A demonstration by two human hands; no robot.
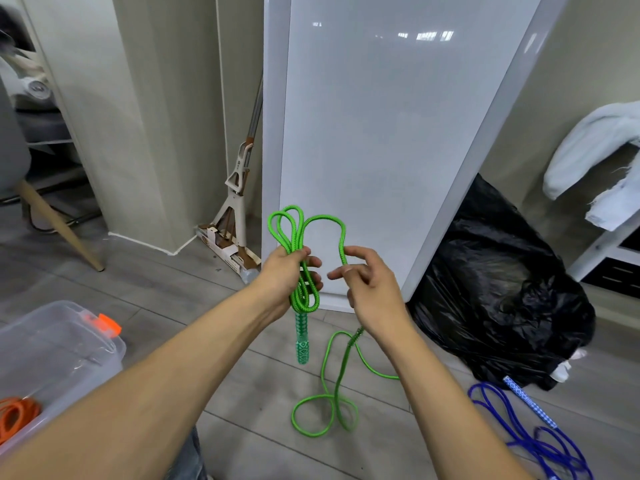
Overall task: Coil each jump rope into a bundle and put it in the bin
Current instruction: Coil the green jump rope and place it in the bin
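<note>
- I stand over a grey plank floor (pixel 263 427), with a white glossy panel (pixel 381 140) leaning against the wall ahead of me.
- My left hand (pixel 289 275) reaches forward at mid-height, fingers curled tight round several folded loops of the green jump rope (pixel 303 289).
- My right hand (pixel 369 289) is raised beside it, close but not touching, thumb and forefinger pinching a single strand while the other fingers hang loosely bent.
- The bundle runs up and down: loops fan out above my left fist, and one patterned green handle (pixel 302 344) hangs straight down below it.
- From my right hand a strand arcs up and over to the bundle.
- The rest of the rope drops to the floor and lies in loose curls near my feet.
- The clear bin (pixel 59 348) sits at my lower left with an orange rope (pixel 17 415) inside.
- A blue rope (pixel 533 441) lies uncoiled at lower right, near a black bag (pixel 502 289).
</note>
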